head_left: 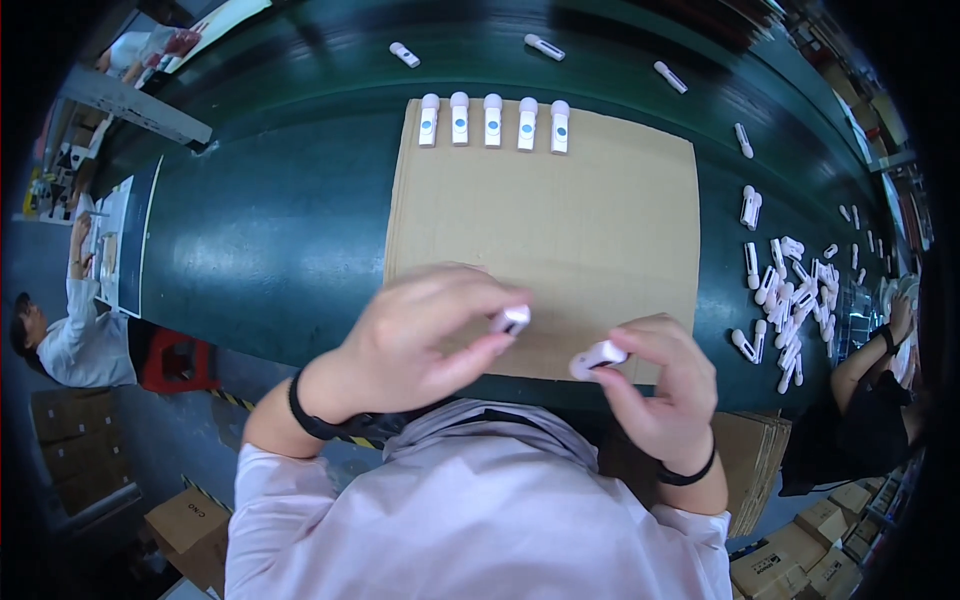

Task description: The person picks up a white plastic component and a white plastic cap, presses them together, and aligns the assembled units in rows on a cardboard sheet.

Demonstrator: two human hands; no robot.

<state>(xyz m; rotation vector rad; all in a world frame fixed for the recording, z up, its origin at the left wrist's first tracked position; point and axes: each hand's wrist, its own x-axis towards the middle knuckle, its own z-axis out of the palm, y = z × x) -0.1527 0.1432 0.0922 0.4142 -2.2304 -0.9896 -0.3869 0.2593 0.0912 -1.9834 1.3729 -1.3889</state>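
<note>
My left hand (415, 335) is closed, with thumb and fingers pinching a small pale pink-white device (511, 320) whose dark face partly shows. To its right, my right hand (665, 385) grips a similar small device (600, 358) with a rounded head pointing left. Both hands are above the near edge of a brown cardboard sheet (560, 230) on the dark green table. Along the sheet's far edge, several of these round-headed devices (493, 121) stand in a row, heads away from me, each with a blue round mark. My fingers cover much of the two held devices.
A loose pile of such devices (790, 300) lies on the green table (270, 230) to the right. A few more, such as one device (545, 46), lie beyond the sheet. Co-workers sit at left (90, 330) and right (860, 410). A red stool (180, 362) is at left.
</note>
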